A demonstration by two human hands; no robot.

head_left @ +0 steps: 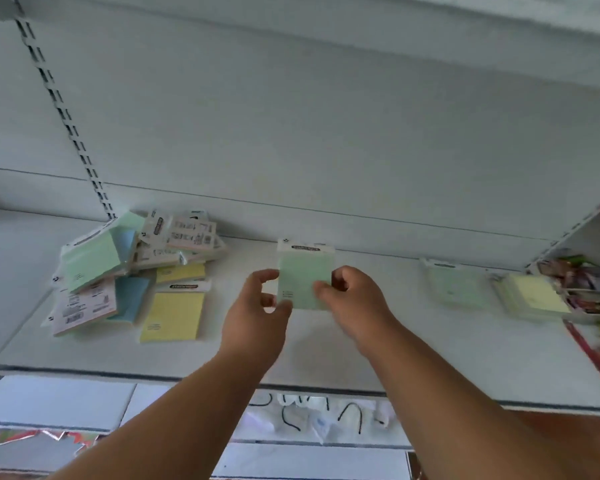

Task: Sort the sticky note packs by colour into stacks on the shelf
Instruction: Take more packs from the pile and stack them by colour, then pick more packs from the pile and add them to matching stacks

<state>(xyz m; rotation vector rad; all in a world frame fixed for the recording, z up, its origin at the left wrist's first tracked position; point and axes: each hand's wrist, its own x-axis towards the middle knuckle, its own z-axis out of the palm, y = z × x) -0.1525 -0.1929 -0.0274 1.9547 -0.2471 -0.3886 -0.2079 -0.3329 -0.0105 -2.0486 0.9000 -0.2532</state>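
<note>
Both arms reach up to the white shelf [326, 351]. A green pack [303, 275] of sticky notes is held upright between the two hands, above the shelf surface, its white header card with a dark label at the top.

Right hand [352, 299]: closed on the pack's right edge, thumb across the front face near the lower right, fingers curled behind. Firm hold.

Left hand [257, 306]: half open, fingers curved. Thumb tip and a fingertip meet the pack's lower left corner; the upper fingers curl near the left edge, and I cannot tell whether they touch it. Looks like a light steadying contact rather than a full grasp.

Left of the left hand, well apart: an unsorted heap [129, 265] of packs against the back wall. Green, blue, yellow and pink packs overlap at odd angles, several lying label side up. A single yellow pack [174, 315] lies flat at the heap's near edge, the closest item to the left hand.

Right of the right hand, well apart: a green stack [456, 285] lying flat on the shelf, blurred. Just beyond it, farther right, a yellow stack [532, 297], also flat. The two stacks sit side by side, nearly touching.

Far right, past the yellow stack: colourful blurred goods [579, 275], not identifiable.
</note>
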